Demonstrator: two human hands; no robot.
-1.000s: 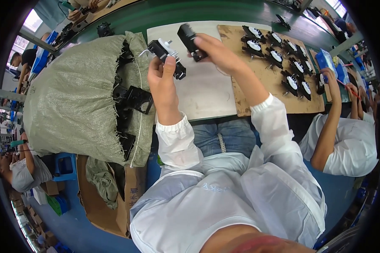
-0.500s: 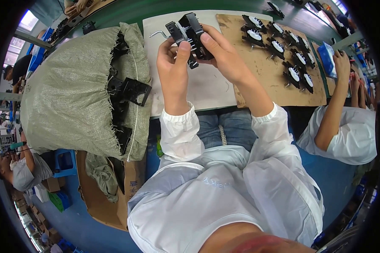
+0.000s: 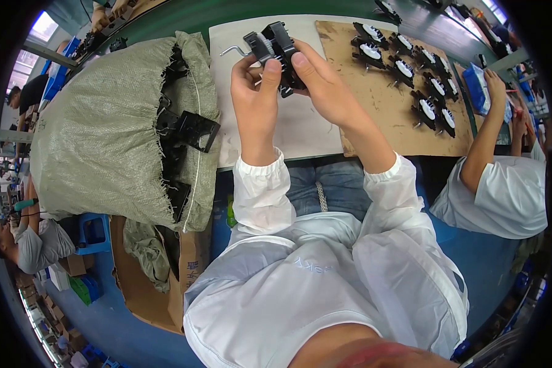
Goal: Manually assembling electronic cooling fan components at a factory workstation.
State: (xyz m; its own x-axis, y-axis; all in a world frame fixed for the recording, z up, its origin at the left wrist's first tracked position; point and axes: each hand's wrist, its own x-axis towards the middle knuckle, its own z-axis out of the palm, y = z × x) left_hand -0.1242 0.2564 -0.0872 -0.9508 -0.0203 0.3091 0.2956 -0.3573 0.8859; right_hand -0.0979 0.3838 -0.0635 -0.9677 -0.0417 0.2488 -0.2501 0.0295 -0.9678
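Note:
Above the white sheet [image 3: 306, 132], both my hands grip a black plastic mechanism [image 3: 280, 38], its two blocks close together. Between the blocks, a pale toothed piece [image 3: 265, 44] shows. From the left side sticks a bent metal rod [image 3: 232, 50]. My left hand [image 3: 254, 104] closes around the left block, thumb pressed on its near side. On the right block, my right hand [image 3: 325, 86] is closed, with its thumb on top and the fingers behind. My palms and fingers hide the lower part of the mechanism; whether the blocks are joined I cannot tell.
A woven green sack [image 3: 98, 129] spills black plastic brackets [image 3: 196, 130] at my left. Several black parts with white discs [image 3: 428, 110] lie on a brown board [image 3: 374, 126] at right. Beyond runs a green belt [image 3: 190, 19]. A co-worker's arm [image 3: 481, 138] reaches in at far right.
My hands and the mechanism have shifted very slightly right and turned a little. The co-worker's arm at right has moved slightly. My grip looks the same.

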